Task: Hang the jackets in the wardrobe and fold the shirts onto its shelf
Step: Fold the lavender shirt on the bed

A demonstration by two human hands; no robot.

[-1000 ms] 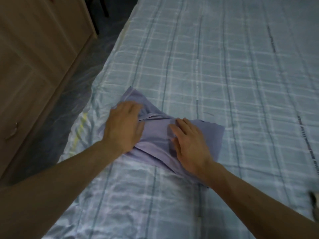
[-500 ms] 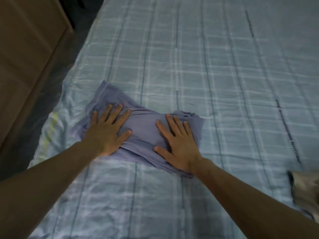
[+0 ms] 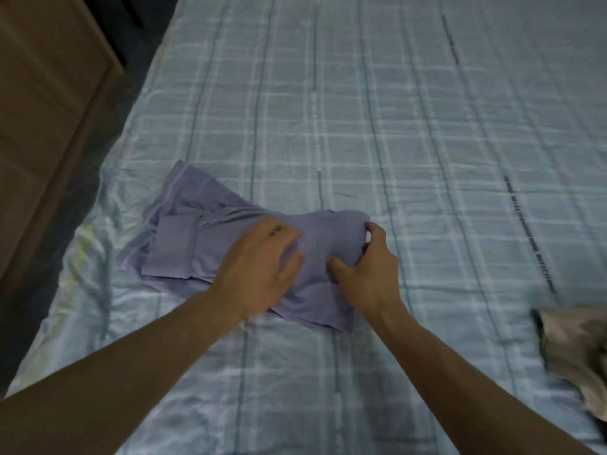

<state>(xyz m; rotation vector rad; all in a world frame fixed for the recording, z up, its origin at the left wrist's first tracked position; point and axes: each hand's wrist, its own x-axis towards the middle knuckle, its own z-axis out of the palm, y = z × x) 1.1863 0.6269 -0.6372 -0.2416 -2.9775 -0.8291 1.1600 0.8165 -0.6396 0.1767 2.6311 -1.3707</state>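
Far left of both hands: brown wardrobe (image 3: 49, 133), past the edge of the bed (image 3: 361, 110). Well apart from the shirt.

Purple shirt (image 3: 184, 244) lying on the bed, partly folded, still lumpy. Long way running left to right, from a flat folded bit out past the left hand to a bunched end under the right hand.

Left hand (image 3: 259, 267) on top of the shirt's middle. Fingers loosely spread and bent a little, pressing down, not pinching anything. Most of the shirt sticking out to the left of this hand.

Right hand (image 3: 368, 267) just beside it, at the shirt's right end. Fingers curled over the far edge, thumb on the near side, looks like pinching a fold of cloth there.

Far right, near the picture's edge: a tan cloth (image 3: 574, 349), blurry, can't tell what kind.

Probably next: right end lifted and laid over to the left, across the long way. Right hand nearer for that, already on that end. Left hand well placed to hold the middle down. Then a carry to the left, toward the wardrobe.
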